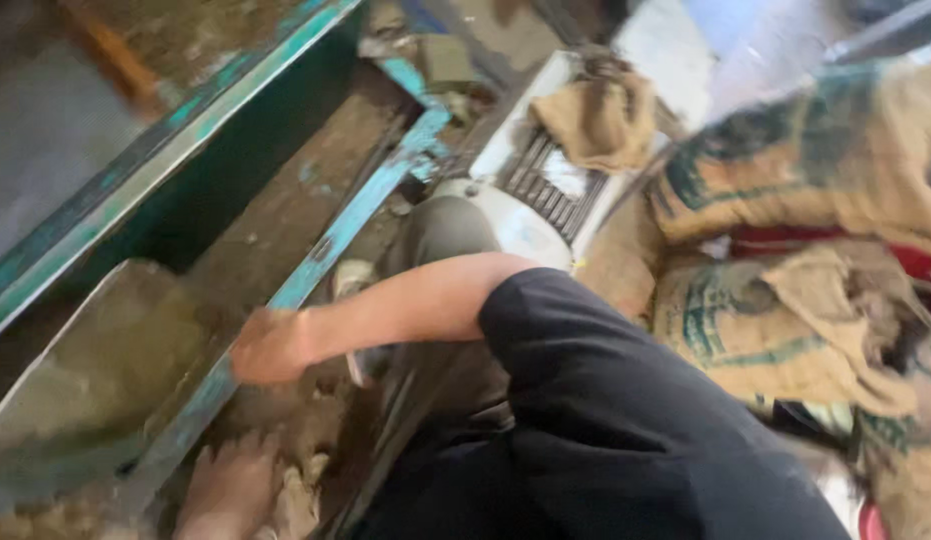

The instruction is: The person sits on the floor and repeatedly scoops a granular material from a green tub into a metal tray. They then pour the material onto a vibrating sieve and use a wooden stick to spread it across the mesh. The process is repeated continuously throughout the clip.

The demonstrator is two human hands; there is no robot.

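Observation:
My right hand (272, 346) reaches left across my body from a black sleeve and is closed around a worn teal-painted metal bar (335, 235), which runs diagonally from the lower left to the upper middle. What looks like my left hand (230, 488) lies flat at the bottom edge, fingers apart, on pale brown crumbly clumps (297, 500). It holds nothing, and the picture is blurred there. A grey trouser leg (437, 232) lies just behind my right forearm.
A dusty metal chute (80, 370) slopes at the lower left under a teal-edged frame (155, 165). A white motor with cooling fins (530, 205) sits behind the leg, a burlap rag on it. Printed burlap sacks (785, 310) are piled at the right.

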